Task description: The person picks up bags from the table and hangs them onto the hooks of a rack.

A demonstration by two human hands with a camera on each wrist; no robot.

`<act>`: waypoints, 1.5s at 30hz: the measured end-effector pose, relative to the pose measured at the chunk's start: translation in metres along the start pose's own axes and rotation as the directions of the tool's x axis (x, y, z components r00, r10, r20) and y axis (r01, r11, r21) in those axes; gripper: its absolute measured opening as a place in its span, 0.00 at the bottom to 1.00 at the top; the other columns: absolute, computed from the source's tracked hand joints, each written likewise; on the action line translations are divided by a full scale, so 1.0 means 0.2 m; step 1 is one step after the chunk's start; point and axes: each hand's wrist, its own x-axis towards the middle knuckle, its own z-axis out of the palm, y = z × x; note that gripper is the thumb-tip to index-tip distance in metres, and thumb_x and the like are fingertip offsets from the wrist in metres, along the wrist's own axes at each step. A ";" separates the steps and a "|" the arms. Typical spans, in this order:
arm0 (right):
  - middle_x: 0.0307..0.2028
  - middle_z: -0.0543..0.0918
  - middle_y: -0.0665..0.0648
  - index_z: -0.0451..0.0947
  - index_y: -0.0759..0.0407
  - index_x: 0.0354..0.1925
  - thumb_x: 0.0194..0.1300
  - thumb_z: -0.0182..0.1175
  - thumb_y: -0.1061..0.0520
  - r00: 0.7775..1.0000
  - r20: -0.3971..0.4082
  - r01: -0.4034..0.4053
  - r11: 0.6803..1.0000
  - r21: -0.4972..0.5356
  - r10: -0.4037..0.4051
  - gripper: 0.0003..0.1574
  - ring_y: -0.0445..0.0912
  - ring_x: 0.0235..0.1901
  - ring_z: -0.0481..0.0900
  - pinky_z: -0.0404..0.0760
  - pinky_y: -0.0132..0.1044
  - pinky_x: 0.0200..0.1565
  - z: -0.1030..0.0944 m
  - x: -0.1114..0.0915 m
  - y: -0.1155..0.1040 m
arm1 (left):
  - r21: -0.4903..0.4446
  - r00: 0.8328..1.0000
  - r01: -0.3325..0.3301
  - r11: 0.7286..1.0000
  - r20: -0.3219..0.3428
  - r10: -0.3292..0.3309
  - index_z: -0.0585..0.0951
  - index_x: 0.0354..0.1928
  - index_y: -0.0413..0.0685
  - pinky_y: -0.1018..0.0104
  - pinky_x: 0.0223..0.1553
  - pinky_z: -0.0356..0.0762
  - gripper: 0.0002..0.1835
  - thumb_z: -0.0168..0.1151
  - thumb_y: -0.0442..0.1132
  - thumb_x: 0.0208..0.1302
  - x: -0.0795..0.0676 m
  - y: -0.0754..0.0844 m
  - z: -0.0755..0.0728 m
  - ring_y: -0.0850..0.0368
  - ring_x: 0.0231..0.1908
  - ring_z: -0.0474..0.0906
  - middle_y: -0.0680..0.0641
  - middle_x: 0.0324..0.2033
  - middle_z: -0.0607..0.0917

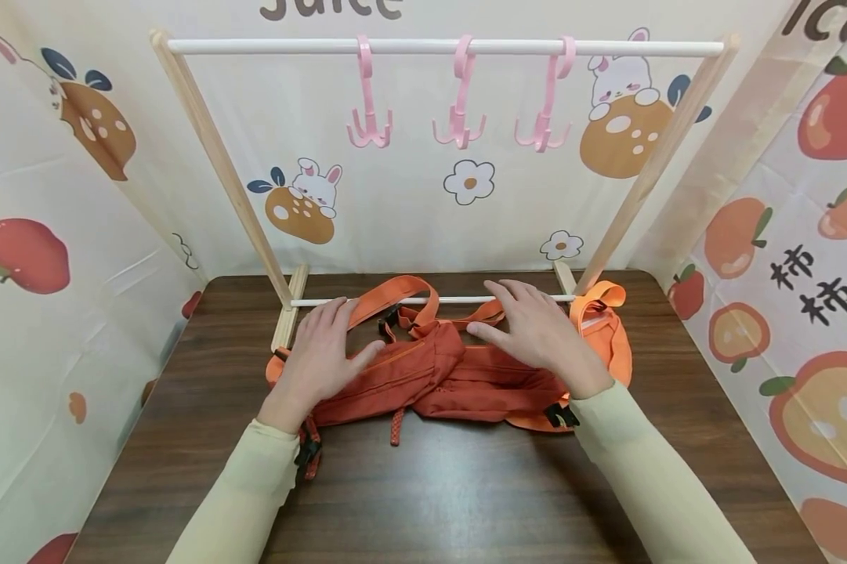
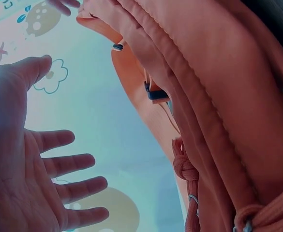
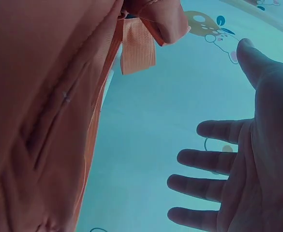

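Rust-red waist bags, apparently two, lie on the table with one (image 1: 381, 388) overlapping the other (image 1: 486, 384) near the middle. An orange strap (image 1: 398, 288) loops up behind them, and a black buckle (image 1: 562, 415) shows at the front right. Over the left end is my left hand (image 1: 317, 356), its fingers straight and holding nothing. My right hand (image 1: 539, 329) hovers over the right end, likewise with extended fingers. Both wrist views show the palm apart from the red fabric (image 2: 218, 96). An orange fabric piece (image 1: 615, 345) sticks out at the far right.
Behind the bags stands a wooden rack with a white top rail (image 1: 423, 47) and a low white bar (image 1: 458, 300). Three pink hooks, including the middle one (image 1: 460, 94), hang from the rail. Printed cloth (image 1: 409, 204) encloses the dark wooden table (image 1: 430, 501).
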 end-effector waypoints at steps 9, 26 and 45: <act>0.77 0.66 0.62 0.59 0.53 0.83 0.70 0.42 0.13 0.999 0.050 -0.001 1.000 0.001 0.001 0.63 0.63 0.75 0.64 0.63 0.67 0.70 -0.03 0.11 -0.06 | -0.026 1.000 0.006 1.000 -0.002 -0.006 0.65 0.79 0.41 0.34 0.69 0.64 0.46 0.59 0.67 0.74 0.04 -0.02 0.00 0.32 0.71 0.65 0.34 0.72 0.70; 0.75 0.70 0.62 0.63 0.58 0.80 0.78 0.51 0.27 0.989 0.135 0.055 0.993 0.101 -0.069 0.50 0.58 0.74 0.69 0.67 0.57 0.72 -0.01 0.44 -0.19 | -0.075 0.999 0.018 0.997 0.032 -0.016 0.65 0.78 0.40 0.37 0.69 0.66 0.42 0.62 0.61 0.76 0.11 -0.05 0.01 0.35 0.70 0.67 0.36 0.71 0.70; 0.67 0.77 0.64 0.71 0.65 0.73 0.79 0.60 0.42 0.962 0.263 0.033 0.990 0.136 -0.068 0.38 0.58 0.66 0.75 0.73 0.53 0.67 0.15 0.75 -0.21 | -0.122 0.994 0.066 0.990 0.090 -0.055 0.66 0.78 0.41 0.40 0.67 0.70 0.37 0.62 0.56 0.78 0.20 -0.05 0.02 0.37 0.69 0.69 0.37 0.71 0.71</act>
